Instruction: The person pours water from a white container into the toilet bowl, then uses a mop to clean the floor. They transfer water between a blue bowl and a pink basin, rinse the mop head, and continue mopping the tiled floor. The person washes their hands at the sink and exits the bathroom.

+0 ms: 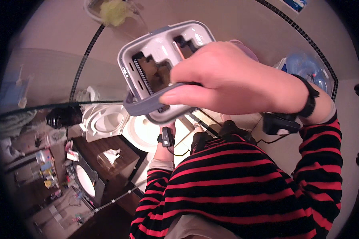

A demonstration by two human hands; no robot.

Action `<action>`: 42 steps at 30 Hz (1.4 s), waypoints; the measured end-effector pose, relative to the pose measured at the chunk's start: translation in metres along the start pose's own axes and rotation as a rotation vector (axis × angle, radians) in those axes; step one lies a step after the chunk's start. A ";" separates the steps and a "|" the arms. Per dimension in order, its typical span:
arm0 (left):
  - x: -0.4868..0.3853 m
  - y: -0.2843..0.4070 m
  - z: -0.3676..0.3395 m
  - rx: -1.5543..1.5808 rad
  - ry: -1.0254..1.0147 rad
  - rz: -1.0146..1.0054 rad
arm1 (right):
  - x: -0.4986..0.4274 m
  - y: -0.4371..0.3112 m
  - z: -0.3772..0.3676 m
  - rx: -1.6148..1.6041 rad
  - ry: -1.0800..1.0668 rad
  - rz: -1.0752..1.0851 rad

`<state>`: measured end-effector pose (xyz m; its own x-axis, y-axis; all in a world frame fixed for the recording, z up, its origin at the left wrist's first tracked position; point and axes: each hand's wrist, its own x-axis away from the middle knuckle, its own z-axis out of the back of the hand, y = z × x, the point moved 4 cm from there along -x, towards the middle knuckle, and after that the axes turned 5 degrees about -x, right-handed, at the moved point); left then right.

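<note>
My right hand (224, 77) is closed around the grey carrying handle (146, 103) of a white bucket with a grey rim (160, 49). This looks like a two-slot flat-mop bucket, raised in front of me. Its openings have stepped black edges, and brown shows inside; whether that is liquid is unclear. Beneath the bucket's near side, only the base of my left hand (171, 128) appears. Its fingers are hidden, so its hold on the bucket cannot be told. A small black device is strapped to each wrist.
A glass panel edge (56, 108) runs at the left. Beyond it are a toilet with raised seat (106, 122), a dark wooden cabinet (107, 152) and a round lit mirror (85, 180). A yellow-green bath puff (113, 12) hangs top left. Blue translucent plastic (306, 70) lies at right.
</note>
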<state>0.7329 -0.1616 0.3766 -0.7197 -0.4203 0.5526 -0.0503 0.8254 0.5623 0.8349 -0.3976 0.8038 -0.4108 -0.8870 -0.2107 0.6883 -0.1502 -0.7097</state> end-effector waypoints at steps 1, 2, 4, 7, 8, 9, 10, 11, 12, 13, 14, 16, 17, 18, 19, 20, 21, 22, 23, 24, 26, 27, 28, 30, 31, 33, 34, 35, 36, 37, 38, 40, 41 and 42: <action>0.008 -0.004 0.003 0.008 0.015 -0.013 | 0.008 -0.003 0.010 -0.013 -0.028 0.039; 0.015 -0.007 0.005 0.012 0.037 -0.027 | 0.014 -0.005 0.019 -0.026 -0.053 0.077; 0.025 -0.012 0.003 0.022 0.065 -0.056 | 0.018 -0.009 0.028 -0.018 -0.114 0.109; 0.036 -0.018 -0.003 0.041 0.092 -0.083 | 0.011 -0.012 0.039 -0.007 -0.105 0.194; 0.041 -0.022 -0.004 0.052 0.100 -0.099 | 0.009 -0.014 0.040 0.008 -0.095 0.251; 0.050 -0.024 0.000 0.060 0.119 -0.112 | 0.008 -0.013 0.035 -0.031 -0.152 0.241; 0.061 -0.028 0.004 0.072 0.136 -0.131 | 0.008 -0.013 0.031 0.023 -0.207 0.237; 0.073 -0.032 0.011 0.090 0.162 -0.148 | 0.011 -0.017 0.028 0.011 -0.185 0.347; 0.090 -0.038 0.021 0.107 0.196 -0.162 | 0.014 -0.015 0.023 0.018 -0.270 0.321; 0.101 -0.042 0.030 0.120 0.220 -0.173 | 0.018 -0.014 0.020 -0.022 -0.291 0.364; 0.113 -0.047 0.039 0.132 0.243 -0.182 | 0.022 -0.015 0.020 -0.050 -0.262 0.434; 0.131 -0.056 0.057 0.174 0.288 -0.207 | 0.025 -0.014 0.017 -0.197 -0.217 0.510; 0.137 -0.058 0.065 0.192 0.305 -0.217 | 0.023 -0.013 0.009 -0.190 -0.305 0.461; 0.143 -0.059 0.072 0.205 0.322 -0.226 | 0.021 -0.015 0.006 -0.224 -0.267 0.522; 0.149 -0.059 0.078 0.219 0.336 -0.237 | 0.015 -0.017 0.001 -0.211 -0.273 0.536; 0.155 -0.059 0.084 0.233 0.350 -0.247 | 0.010 -0.021 -0.007 -0.196 -0.281 0.549; 0.160 -0.058 0.090 0.248 0.365 -0.261 | 0.005 -0.027 -0.018 -0.260 -0.313 0.556; 0.171 -0.056 0.098 0.257 0.385 -0.276 | 0.000 -0.037 -0.032 -0.324 -0.345 0.564; 0.180 -0.054 0.105 0.265 0.400 -0.293 | -0.003 -0.046 -0.045 -0.330 -0.388 0.551; 0.191 -0.052 0.114 0.279 0.417 -0.311 | -0.005 -0.059 -0.053 -0.351 -0.315 0.673; 0.215 -0.049 0.134 0.310 0.457 -0.348 | -0.005 -0.080 -0.075 -0.295 -0.294 0.807; 0.229 -0.046 0.146 0.329 0.479 -0.368 | -0.008 -0.087 -0.091 -0.268 -0.403 0.741; 0.235 -0.042 0.157 0.348 0.501 -0.394 | -0.014 -0.096 -0.106 -0.274 -0.467 0.705; 0.253 -0.030 0.183 0.380 0.522 -0.429 | -0.025 -0.116 -0.132 -0.320 -0.438 0.719; 0.257 -0.023 0.197 0.402 0.530 -0.444 | -0.032 -0.124 -0.139 -0.381 -0.395 0.780; 0.260 -0.006 0.226 0.439 0.541 -0.481 | -0.045 -0.139 -0.164 -0.400 -0.421 0.798; 0.262 0.009 0.243 0.443 0.536 -0.490 | -0.053 -0.150 -0.181 -0.380 -0.397 0.829; 0.264 0.020 0.258 0.458 0.535 -0.504 | -0.063 -0.161 -0.205 -0.349 -0.432 0.796; 0.263 0.037 0.275 0.461 0.522 -0.517 | -0.071 -0.174 -0.228 -0.298 -0.438 0.795; 0.267 0.050 0.291 0.462 0.520 -0.524 | -0.079 -0.189 -0.249 -0.295 -0.389 0.841; 0.273 0.062 0.310 0.468 0.517 -0.530 | -0.084 -0.202 -0.275 -0.328 -0.388 0.848; 0.289 0.082 0.346 0.480 0.513 -0.538 | -0.095 -0.227 -0.325 -0.343 -0.418 0.798; 0.297 0.091 0.363 0.490 0.515 -0.539 | -0.099 -0.237 -0.343 -0.387 -0.394 0.784; 0.304 0.099 0.380 0.495 0.510 -0.533 | -0.103 -0.242 -0.359 -0.375 -0.470 0.729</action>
<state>0.2461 -0.0642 0.3667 -0.1249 -0.8145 0.5665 -0.6691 0.4908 0.5581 0.4960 -0.1137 0.7563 0.3845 -0.8044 -0.4528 0.4099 0.5883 -0.6970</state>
